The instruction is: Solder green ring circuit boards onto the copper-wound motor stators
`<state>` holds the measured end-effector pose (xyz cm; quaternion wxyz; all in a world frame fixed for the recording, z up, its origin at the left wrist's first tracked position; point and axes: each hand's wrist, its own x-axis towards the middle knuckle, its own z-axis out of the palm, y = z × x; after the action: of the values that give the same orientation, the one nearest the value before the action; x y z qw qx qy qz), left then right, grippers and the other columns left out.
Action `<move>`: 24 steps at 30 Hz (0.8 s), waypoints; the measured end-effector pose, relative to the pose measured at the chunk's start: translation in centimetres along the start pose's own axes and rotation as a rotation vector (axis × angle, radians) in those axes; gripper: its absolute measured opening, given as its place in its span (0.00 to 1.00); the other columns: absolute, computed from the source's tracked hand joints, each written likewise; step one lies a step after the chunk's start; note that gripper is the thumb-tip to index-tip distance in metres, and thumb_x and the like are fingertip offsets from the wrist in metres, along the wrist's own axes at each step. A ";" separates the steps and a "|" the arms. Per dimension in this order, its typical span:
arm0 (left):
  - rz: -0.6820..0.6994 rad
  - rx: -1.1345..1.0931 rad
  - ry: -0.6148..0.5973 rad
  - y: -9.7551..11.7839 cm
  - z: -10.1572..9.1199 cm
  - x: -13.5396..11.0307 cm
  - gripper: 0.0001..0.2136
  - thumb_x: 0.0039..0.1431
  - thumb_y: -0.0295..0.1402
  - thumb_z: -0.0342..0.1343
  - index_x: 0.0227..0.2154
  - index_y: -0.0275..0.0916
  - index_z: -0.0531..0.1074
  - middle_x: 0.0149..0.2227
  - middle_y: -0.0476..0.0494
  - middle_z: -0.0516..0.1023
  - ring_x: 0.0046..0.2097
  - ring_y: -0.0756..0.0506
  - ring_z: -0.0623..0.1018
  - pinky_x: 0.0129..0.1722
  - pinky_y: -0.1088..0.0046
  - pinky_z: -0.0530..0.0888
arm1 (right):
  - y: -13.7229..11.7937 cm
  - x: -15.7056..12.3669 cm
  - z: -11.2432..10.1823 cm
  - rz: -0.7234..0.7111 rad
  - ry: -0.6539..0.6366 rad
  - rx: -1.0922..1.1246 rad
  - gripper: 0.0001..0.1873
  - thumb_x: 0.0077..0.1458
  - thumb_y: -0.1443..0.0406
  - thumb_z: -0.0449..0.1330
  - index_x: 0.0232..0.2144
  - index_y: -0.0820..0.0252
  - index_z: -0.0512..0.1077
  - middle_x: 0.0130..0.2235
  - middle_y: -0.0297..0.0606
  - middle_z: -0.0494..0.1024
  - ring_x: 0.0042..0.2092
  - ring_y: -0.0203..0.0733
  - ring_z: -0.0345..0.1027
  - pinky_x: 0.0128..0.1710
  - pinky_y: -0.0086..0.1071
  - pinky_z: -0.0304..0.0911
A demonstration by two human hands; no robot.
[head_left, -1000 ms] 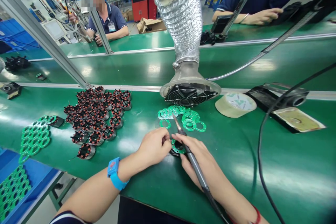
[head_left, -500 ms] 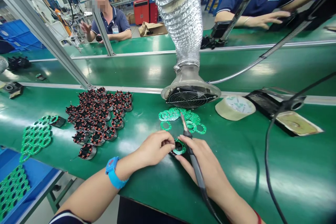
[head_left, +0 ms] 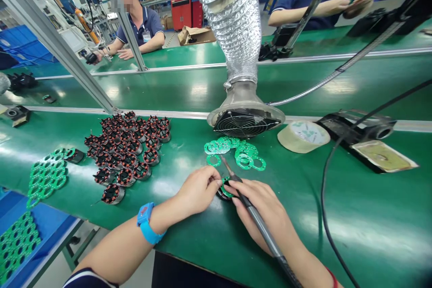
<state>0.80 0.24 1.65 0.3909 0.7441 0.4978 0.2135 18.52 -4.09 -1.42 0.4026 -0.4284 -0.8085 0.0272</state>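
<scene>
My left hand (head_left: 197,189) is closed in a pinch at the left side of a small black motor stator topped by a green ring board (head_left: 224,187) on the green bench. My right hand (head_left: 259,204) is closed round a soldering iron (head_left: 251,209) that lies across the palm, its tip pointing up and left past the ring board; the fingertips also touch the stator. A blue wristband (head_left: 146,224) is on my left wrist. Just beyond lies a small heap of loose green ring boards (head_left: 236,150).
Several wound stators (head_left: 126,150) are grouped at left, with green board panels (head_left: 45,177) farther left and in a blue tray (head_left: 16,243). A fume-extraction duct with fan grille (head_left: 245,121), a tape roll (head_left: 303,136), an iron stand with sponge (head_left: 367,139) and a black cable (head_left: 326,216) are at right. Other workers sit across the conveyor.
The soldering iron has swung from pointing more upright to lower and leftward, its tip nearer the ring board. My hands have closed in slightly on the stator. Workers opposite moved their arms.
</scene>
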 end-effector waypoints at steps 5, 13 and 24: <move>0.009 0.275 0.020 0.1 0.4 -0.2 0.05 0.59 0.26 0.46 0.28 0.39 0.62 0.27 0.50 0.68 0.30 0.48 0.69 0.30 0.73 0.62 | 0.0 0.1 -0.5 0.123 0.078 0.081 0.19 0.59 0.70 0.55 0.53 0.56 0.63 0.36 0.37 0.80 0.37 0.42 0.73 0.39 0.38 0.67; 0.016 0.515 0.002 0.3 0.8 -0.3 0.04 0.60 0.27 0.44 0.30 0.40 0.61 0.29 0.47 0.70 0.31 0.47 0.70 0.31 0.72 0.63 | 0.2 -1.4 -1.7 0.267 0.227 0.204 0.10 0.61 0.62 0.53 0.40 0.56 0.72 0.27 0.34 0.76 0.27 0.37 0.70 0.28 0.32 0.65; 0.057 0.415 0.075 -0.1 1.1 -0.2 0.05 0.59 0.27 0.44 0.28 0.41 0.60 0.27 0.49 0.67 0.29 0.47 0.69 0.30 0.73 0.63 | -0.4 -1.0 -1.9 0.274 0.203 0.275 0.09 0.60 0.61 0.53 0.37 0.55 0.73 0.24 0.34 0.75 0.24 0.38 0.70 0.27 0.34 0.67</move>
<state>1.41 -0.31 0.91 0.2043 0.8140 0.5241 0.1447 19.87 -5.62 -0.65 0.5290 -0.4759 -0.6867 0.1483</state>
